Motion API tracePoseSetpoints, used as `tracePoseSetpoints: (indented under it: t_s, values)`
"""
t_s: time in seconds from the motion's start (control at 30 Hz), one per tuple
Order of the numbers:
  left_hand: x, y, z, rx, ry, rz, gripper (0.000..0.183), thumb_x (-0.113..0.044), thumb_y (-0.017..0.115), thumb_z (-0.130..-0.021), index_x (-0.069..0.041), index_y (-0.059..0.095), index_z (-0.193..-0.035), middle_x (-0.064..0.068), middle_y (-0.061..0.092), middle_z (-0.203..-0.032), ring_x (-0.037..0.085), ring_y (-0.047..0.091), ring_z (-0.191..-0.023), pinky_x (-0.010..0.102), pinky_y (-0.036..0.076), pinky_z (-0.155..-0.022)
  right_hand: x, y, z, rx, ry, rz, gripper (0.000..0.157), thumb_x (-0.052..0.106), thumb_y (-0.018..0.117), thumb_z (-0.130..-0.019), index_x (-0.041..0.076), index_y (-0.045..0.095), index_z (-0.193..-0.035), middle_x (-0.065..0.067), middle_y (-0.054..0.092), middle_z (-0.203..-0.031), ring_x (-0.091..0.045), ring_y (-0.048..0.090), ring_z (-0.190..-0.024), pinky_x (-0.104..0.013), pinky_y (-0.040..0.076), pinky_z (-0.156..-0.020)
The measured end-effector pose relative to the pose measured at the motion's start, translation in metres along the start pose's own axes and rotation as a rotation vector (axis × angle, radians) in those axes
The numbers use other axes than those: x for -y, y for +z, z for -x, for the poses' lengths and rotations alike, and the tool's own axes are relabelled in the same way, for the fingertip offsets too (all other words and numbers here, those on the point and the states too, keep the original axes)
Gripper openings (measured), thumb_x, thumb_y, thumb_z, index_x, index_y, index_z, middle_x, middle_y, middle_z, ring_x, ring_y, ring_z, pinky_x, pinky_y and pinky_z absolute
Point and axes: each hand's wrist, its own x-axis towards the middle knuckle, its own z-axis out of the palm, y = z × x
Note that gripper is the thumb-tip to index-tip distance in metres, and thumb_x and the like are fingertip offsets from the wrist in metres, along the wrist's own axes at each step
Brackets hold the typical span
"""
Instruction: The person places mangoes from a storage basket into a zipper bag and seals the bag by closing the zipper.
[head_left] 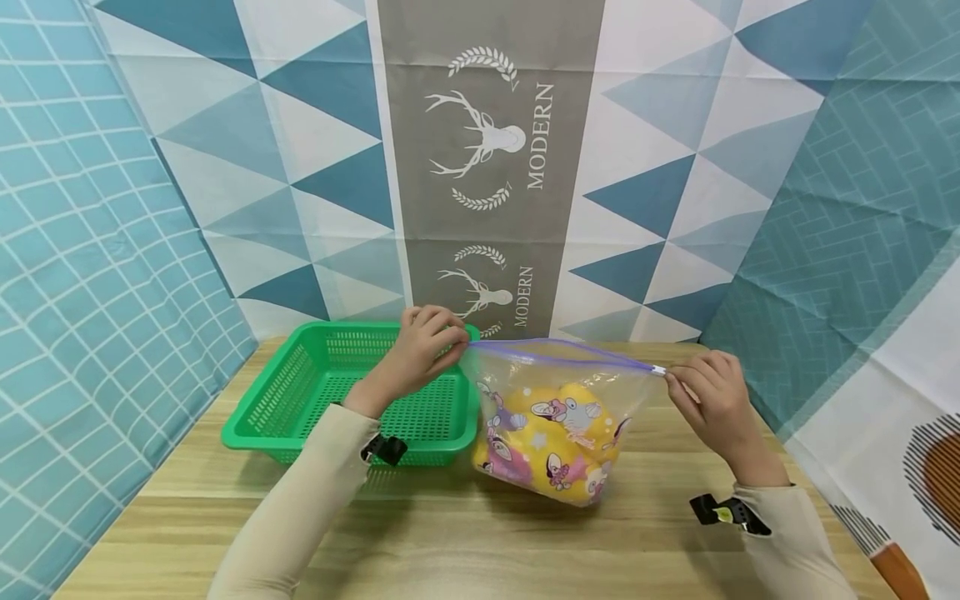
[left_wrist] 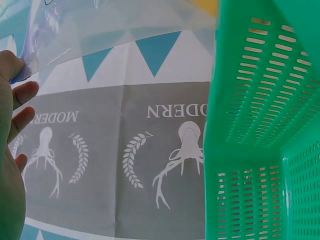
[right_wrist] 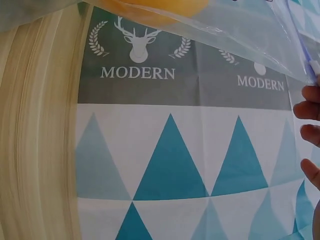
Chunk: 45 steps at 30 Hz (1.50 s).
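Observation:
A clear zip bag [head_left: 487, 392] with cartoon prints hangs between both hands, yellow rounded things [head_left: 536, 442] filling its lower part. Its purple zip strip [head_left: 555, 361] runs along the top, the two edges bowed apart in the middle. The left hand [head_left: 416, 354] pinches the top left corner; in the left wrist view its thumb [left_wrist: 11, 65] presses on the purple edge while the other fingers are spread. At the top right corner, the right hand [head_left: 712, 400] pinches the bag by the white slider [head_left: 658, 370]. The bag's bottom is close over the table.
A green perforated basket [head_left: 258, 417] stands at the left on the wooden table [head_left: 450, 542], its right rim beside the bag and partly behind the left forearm. Patterned cloth [head_left: 487, 225] hangs behind the table, with more cloth at both sides.

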Motion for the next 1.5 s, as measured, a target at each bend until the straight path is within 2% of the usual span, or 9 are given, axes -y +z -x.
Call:
tracePoseSetpoints:
  t_s: [0.17,0.47,0.7,1.13,1.5]
  values:
    - [-0.003,-0.001,0.006,-0.02,0.003,-0.007,0.037,-0.034,0.039,-0.108,-0.011,0.065,-0.096,0.006,0.061,-0.101,0.031,0.052,-0.103,0.056,0.031,-0.084,-0.004,0.001,0.003,0.005,0.019,-0.056,0.046,0.028,0.052,-0.105,-0.003,0.067,-0.076,-0.015,0.064,-0.073,-0.035,0.051,-0.069,-0.049,0.033,-0.07]
    - [-0.012,-0.005,0.011,-0.056,0.023,-0.02,0.033,-0.03,0.041,-0.108,-0.01,0.064,-0.094,0.005,0.061,-0.1,0.03,0.051,-0.102,0.055,0.03,-0.082,-0.009,0.004,0.003,0.004,0.047,-0.089,0.045,0.029,0.051,-0.105,-0.003,0.067,-0.077,-0.014,0.064,-0.074,-0.034,0.05,-0.072,-0.045,0.031,-0.07]
    - [-0.014,-0.004,0.016,-0.079,0.024,-0.027,0.032,-0.029,0.043,-0.107,-0.01,0.065,-0.094,0.006,0.061,-0.1,0.031,0.052,-0.102,0.058,0.032,-0.083,-0.011,0.007,0.004,-0.021,0.068,-0.104,0.045,0.029,0.052,-0.105,-0.003,0.067,-0.078,-0.015,0.064,-0.075,-0.036,0.051,-0.073,-0.044,0.032,-0.072]
    - [-0.016,0.001,0.028,-0.068,-0.014,-0.028,0.032,-0.031,0.044,-0.107,-0.012,0.065,-0.094,0.006,0.062,-0.103,0.03,0.052,-0.102,0.057,0.03,-0.083,-0.011,0.015,0.006,0.005,0.098,-0.071,0.043,0.027,0.052,-0.105,-0.004,0.068,-0.08,-0.016,0.065,-0.076,-0.037,0.053,-0.075,-0.049,0.033,-0.073]
    - [-0.017,0.001,0.027,-0.062,-0.043,-0.014,0.033,-0.031,0.043,-0.108,-0.011,0.065,-0.095,0.005,0.063,-0.103,0.03,0.052,-0.104,0.056,0.03,-0.085,-0.01,0.014,0.008,0.003,0.09,-0.049,0.042,0.026,0.052,-0.104,-0.004,0.068,-0.079,-0.016,0.065,-0.075,-0.038,0.054,-0.075,-0.05,0.034,-0.072]
